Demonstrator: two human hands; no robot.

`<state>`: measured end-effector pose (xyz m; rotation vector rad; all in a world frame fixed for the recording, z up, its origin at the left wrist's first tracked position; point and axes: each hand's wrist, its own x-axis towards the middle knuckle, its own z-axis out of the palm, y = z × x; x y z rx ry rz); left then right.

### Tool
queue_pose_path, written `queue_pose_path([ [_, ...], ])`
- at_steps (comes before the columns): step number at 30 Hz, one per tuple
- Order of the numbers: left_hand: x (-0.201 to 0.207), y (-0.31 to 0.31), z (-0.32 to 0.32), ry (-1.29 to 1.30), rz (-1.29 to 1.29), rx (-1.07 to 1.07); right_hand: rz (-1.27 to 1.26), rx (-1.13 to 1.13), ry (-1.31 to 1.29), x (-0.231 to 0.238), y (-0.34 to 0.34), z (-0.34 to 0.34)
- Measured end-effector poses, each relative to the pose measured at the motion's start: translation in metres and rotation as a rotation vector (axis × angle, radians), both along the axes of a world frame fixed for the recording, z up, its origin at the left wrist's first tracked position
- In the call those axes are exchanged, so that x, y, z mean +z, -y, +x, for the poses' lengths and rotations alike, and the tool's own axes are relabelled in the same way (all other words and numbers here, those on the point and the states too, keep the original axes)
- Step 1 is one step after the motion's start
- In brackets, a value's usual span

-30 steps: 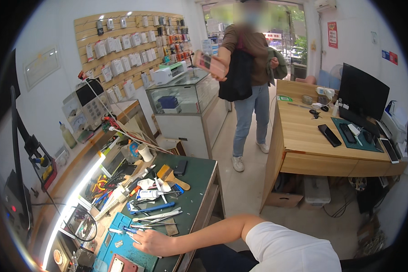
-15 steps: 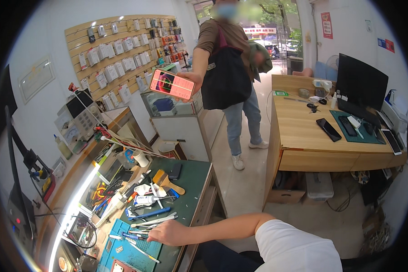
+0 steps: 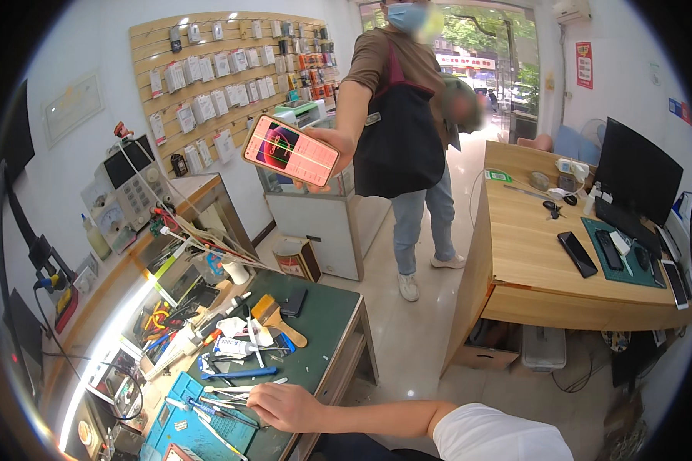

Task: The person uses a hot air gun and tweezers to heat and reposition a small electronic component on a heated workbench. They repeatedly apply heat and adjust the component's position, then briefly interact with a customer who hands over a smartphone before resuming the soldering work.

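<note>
My right hand rests at the near edge of the green bench mat, its fingers curled closed. Whatever they may hold is hidden. Beside the fingers lie thin metal tweezers and slim screwdrivers, spread over a blue repair mat. A blue-handled tool, a white tube and a wooden-handled brush lie farther up. Across the bench, a masked person holds out a phone with its lit screen toward me; coloured lines cross the screen. My left hand is out of view.
A lit lamp strip and a bench power supply line the left side. Behind stands a display counter below a wall of packaged accessories. On the right, a wooden desk carries phones, keys and a monitor.
My view has shifted, so the bench sits lower left and the desk farther right. The held-out phone appears larger and more tilted. My right hand stays by the tools, still closed.
</note>
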<state>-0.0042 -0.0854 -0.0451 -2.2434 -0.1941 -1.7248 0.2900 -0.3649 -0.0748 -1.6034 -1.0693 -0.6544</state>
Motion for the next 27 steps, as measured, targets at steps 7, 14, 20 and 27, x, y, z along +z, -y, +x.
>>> queue_pose_path([
  [7,0.017,0.027,0.015,0.009,-0.191,0.101,-0.001,-0.056,-0.051,0.004,0.000,0.000],
  [14,-0.005,-0.009,0.004,0.092,-0.077,0.062,-0.019,-0.068,-0.104,0.002,0.001,0.001],
  [20,-0.003,0.004,0.011,0.160,-0.081,0.120,-0.058,-0.083,-0.109,0.004,0.000,0.001],
  [27,-0.002,0.005,0.007,0.172,-0.096,0.108,-0.056,-0.128,-0.137,0.006,0.001,-0.001],
])
